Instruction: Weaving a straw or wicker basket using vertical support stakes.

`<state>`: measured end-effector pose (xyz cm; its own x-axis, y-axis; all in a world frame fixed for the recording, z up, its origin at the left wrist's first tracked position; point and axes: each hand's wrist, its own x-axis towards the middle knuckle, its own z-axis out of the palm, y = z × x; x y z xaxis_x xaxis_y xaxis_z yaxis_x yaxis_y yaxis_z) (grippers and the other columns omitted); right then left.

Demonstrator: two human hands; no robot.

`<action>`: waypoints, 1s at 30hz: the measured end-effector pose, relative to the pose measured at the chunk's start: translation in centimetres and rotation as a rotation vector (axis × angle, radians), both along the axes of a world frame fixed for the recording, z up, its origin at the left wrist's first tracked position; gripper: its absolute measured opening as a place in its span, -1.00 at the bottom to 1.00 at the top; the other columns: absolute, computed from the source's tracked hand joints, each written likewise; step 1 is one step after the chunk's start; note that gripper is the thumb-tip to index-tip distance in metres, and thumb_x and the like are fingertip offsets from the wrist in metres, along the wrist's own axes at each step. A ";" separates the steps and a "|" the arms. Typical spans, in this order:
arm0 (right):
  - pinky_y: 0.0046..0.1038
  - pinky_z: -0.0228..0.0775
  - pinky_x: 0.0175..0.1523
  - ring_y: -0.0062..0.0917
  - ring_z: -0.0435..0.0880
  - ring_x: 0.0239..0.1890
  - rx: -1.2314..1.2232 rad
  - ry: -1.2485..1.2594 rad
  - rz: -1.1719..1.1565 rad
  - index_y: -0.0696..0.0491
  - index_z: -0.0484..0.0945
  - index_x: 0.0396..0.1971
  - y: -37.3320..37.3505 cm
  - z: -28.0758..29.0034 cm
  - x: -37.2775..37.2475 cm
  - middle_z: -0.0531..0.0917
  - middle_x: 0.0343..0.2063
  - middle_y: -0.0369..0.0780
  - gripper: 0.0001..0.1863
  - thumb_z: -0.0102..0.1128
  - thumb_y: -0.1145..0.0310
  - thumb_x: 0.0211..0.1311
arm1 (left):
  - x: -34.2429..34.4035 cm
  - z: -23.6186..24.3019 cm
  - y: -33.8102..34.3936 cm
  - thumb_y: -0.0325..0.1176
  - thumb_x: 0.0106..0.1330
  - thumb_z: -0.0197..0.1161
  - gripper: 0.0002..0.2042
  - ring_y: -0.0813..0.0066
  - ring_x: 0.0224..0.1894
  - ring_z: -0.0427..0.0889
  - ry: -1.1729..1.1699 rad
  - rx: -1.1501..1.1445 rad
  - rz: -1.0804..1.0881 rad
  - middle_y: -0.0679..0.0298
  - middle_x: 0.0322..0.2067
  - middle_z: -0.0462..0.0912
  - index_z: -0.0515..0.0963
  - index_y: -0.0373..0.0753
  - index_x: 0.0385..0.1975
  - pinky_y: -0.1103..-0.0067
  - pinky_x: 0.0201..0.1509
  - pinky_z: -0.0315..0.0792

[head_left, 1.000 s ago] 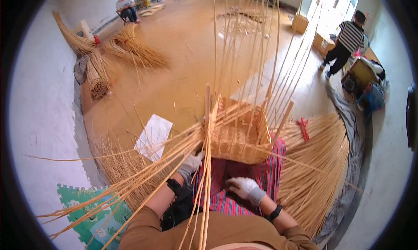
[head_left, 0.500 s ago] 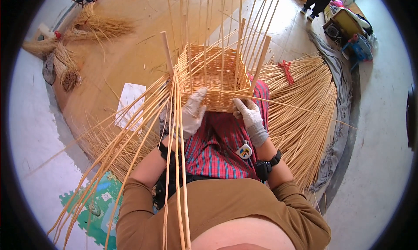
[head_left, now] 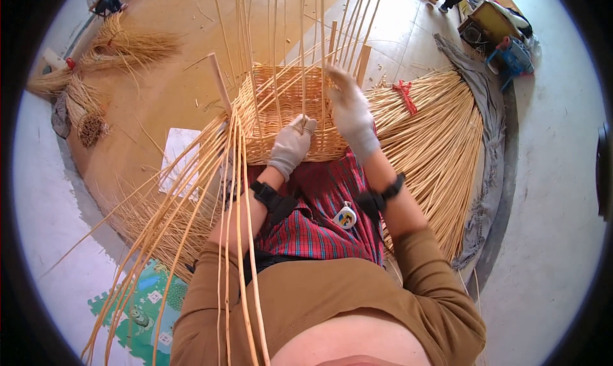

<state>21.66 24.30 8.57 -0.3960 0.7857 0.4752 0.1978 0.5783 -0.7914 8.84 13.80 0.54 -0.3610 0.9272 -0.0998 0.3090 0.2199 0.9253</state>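
A half-woven wicker basket [head_left: 260, 150] rests at my lap, with tall upright willow rods [head_left: 302, 47] rising from its near wall. My left hand [head_left: 291, 145], in a pale glove, is closed at the middle of the near rim, its fingertips pinching around the base of one upright rod. Raised above the basket's right side is my gloved right hand [head_left: 352, 114], close to the uprights; its fingers are blurred, and whether they hold a strand is unclear. Long loose willow rods [head_left: 237, 194] fan from the left corner toward me. Flat wooden stakes [head_left: 219, 82] stand at the corners.
A big bundle of rods [head_left: 440, 155] tied with red lies at right on grey cloth [head_left: 488, 149]. Other bundles [head_left: 134, 44] lie far left. A white sheet [head_left: 181, 146] and green foam mat [head_left: 143, 302] are at left. A tape measure [head_left: 345, 217] hangs over my checked apron. Two people are far off.
My left hand has shifted right along the rim to the middle upright. The right hand has left the right rim corner and risen above the basket. The view has shifted slightly.
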 end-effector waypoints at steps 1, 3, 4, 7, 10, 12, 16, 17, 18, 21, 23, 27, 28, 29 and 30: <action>-0.39 0.38 0.37 -0.40 0.61 0.19 0.190 -0.127 -0.101 0.12 0.38 0.32 1.4 1.1 -2.5 0.64 0.16 -0.13 -0.51 0.10 0.61 0.41 | 0.4 0.3 0.4 -0.07 0.55 0.16 -0.71 0.69 -0.75 0.35 0.002 0.008 -0.023 0.41 -0.58 0.52 0.56 -0.20 -0.16 0.62 -0.65 0.30; -0.38 0.39 0.36 -0.37 0.63 0.16 0.386 -0.254 -0.182 0.10 0.37 0.34 1.9 3.2 -4.1 0.63 0.18 -0.11 -0.50 0.08 0.62 0.42 | 0.6 2.0 0.2 -0.02 0.55 0.12 -0.64 0.45 -0.40 0.64 -0.155 -0.102 0.026 0.28 -0.52 0.60 0.64 -0.23 -0.13 0.46 -0.22 0.49; -0.38 0.45 0.32 -0.36 0.67 0.11 0.029 -0.113 -0.151 0.06 0.34 0.36 1.5 4.1 -3.1 0.67 0.09 -0.11 -0.48 0.07 0.59 0.43 | 0.6 5.7 0.1 -0.03 0.52 0.17 -0.65 0.49 -0.46 0.61 -0.242 -0.306 -0.016 0.29 -0.56 0.58 0.62 -0.24 -0.18 0.48 -0.28 0.47; -0.35 0.65 0.01 -0.39 0.76 -0.17 -0.288 0.358 -0.047 0.00 0.26 0.32 -0.4 0.3 2.4 0.72 -0.28 -0.17 -0.59 0.00 0.37 0.56 | -1.0 2.7 0.3 -0.08 0.48 0.26 -0.69 0.54 -0.60 0.52 -0.109 -0.182 -0.054 0.32 -0.60 0.56 0.60 -0.25 -0.25 0.49 -0.43 0.43; -0.50 0.55 -0.43 -0.53 0.70 -0.42 -0.680 0.570 -0.482 0.00 0.32 0.07 -5.1 -4.0 8.5 0.69 -0.45 -0.21 -0.80 -0.06 0.26 0.62 | -0.2 1.8 0.5 -0.19 0.46 0.31 -0.78 0.61 -0.74 0.37 -0.219 -0.118 -0.027 0.40 -0.62 0.52 0.57 -0.21 -0.29 0.52 -0.64 0.30; -0.59 0.48 -0.43 -0.61 0.64 -0.48 -0.858 0.380 -0.231 -0.02 0.46 0.08 -6.7 -8.6 12.0 0.68 -0.44 -0.26 -0.78 0.01 0.23 0.60 | -0.1 4.2 1.1 -0.30 0.46 0.30 -0.81 0.63 -0.73 0.41 -0.264 -0.274 -0.061 0.33 -0.40 0.63 0.55 -0.17 -0.03 0.55 -0.70 0.34; -0.60 0.49 -0.36 -0.64 0.62 -0.50 -0.819 0.158 -0.020 -0.06 0.52 0.19 -8.6 -5.1 9.7 0.66 -0.46 -0.28 -0.71 0.09 0.32 0.55 | 0.2 4.1 -3.1 -0.46 0.39 0.33 -0.41 0.54 -0.54 0.61 -0.348 0.091 -0.022 0.09 0.12 0.58 0.27 -0.16 0.40 0.59 -0.48 0.54; -0.60 0.49 -0.36 -0.64 0.62 -0.50 -0.819 0.167 -0.023 -0.06 0.52 0.19 -8.7 -3.4 9.2 0.66 -0.46 -0.28 -0.71 0.09 0.32 0.55 | -0.4 3.8 -4.5 -0.46 0.39 0.33 -0.41 0.54 -0.54 0.61 -0.342 0.089 -0.028 0.09 0.12 0.58 0.27 -0.16 0.40 0.59 -0.48 0.54; -0.59 0.50 -0.34 -0.65 0.62 -0.49 -0.729 0.027 -0.002 -0.07 0.50 0.22 -8.6 -2.0 8.5 0.66 -0.46 -0.27 -0.67 0.12 0.35 0.52 | -1.4 3.4 -6.2 -0.44 0.42 0.30 -0.43 0.55 -0.48 0.64 -0.327 0.106 -0.083 0.07 0.20 0.52 0.27 -0.17 0.39 0.60 -0.42 0.58; -0.50 0.57 -0.23 -0.61 0.70 -0.38 -0.683 -0.200 0.040 -0.06 0.51 0.22 -8.5 -1.8 7.1 0.71 -0.39 -0.22 -0.62 0.18 0.36 0.45 | -6.6 2.6 -10.8 -0.39 0.46 0.25 -0.53 0.56 -0.40 0.67 -0.297 -0.238 -0.077 0.13 0.19 0.53 0.33 -0.20 0.33 0.62 -0.37 0.60; -0.53 0.58 -0.18 -0.64 0.68 -0.34 -0.508 -0.312 0.264 -0.06 0.54 0.20 -9.2 -2.7 5.5 0.72 -0.35 -0.29 -0.64 0.21 0.39 0.44 | -10.5 -2.3 -16.3 -0.36 0.48 0.23 -0.60 0.47 -0.20 0.70 -0.249 0.019 0.136 0.18 0.10 0.60 0.40 -0.17 0.27 0.53 -0.24 0.63; -0.32 0.54 0.16 -0.27 0.72 0.03 -0.333 -0.489 0.718 0.00 0.61 0.10 -12.1 -0.1 1.0 0.73 -0.03 -0.15 -0.67 0.19 0.26 0.39 | -11.0 -2.7 -19.1 -0.37 0.47 0.24 -0.59 0.47 -0.18 0.70 -0.275 0.050 0.073 0.18 0.10 0.61 0.39 -0.19 0.28 0.53 -0.21 0.63; -0.30 0.54 0.13 -0.27 0.71 0.02 -0.248 -0.420 0.781 0.00 0.62 0.08 -13.0 -0.3 -0.3 0.73 -0.07 -0.15 -0.69 0.19 0.27 0.40 | -11.3 -2.9 -17.6 -0.38 0.47 0.24 -0.58 0.47 -0.17 0.70 -0.282 0.065 0.057 0.18 0.10 0.61 0.39 -0.20 0.28 0.53 -0.20 0.63; -0.26 0.56 0.09 -0.21 0.70 -0.02 -0.179 -0.330 0.814 0.00 0.64 0.03 -14.0 0.5 -1.7 0.73 -0.12 -0.13 -0.72 0.21 0.31 0.37 | -11.4 -3.0 -18.0 -0.38 0.47 0.24 -0.58 0.47 -0.17 0.70 -0.289 0.080 0.041 0.17 0.10 0.61 0.39 -0.21 0.29 0.53 -0.19 0.63; -0.24 0.54 0.11 -0.17 0.69 -0.01 -0.138 -0.307 0.851 -0.02 0.63 0.04 -14.8 1.5 -2.9 0.71 -0.08 -0.12 -0.71 0.22 0.28 0.36 | -11.6 -3.1 -17.1 -0.39 0.46 0.24 -0.57 0.47 -0.16 0.70 -0.297 0.098 0.026 0.17 0.09 0.62 0.38 -0.21 0.29 0.53 -0.18 0.63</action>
<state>18.73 9.48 10.08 -0.9611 0.2123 0.1769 -0.0389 0.5297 -0.8473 -2.81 -3.34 -2.57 -0.3534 0.9283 -0.1153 0.0172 0.1296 0.9914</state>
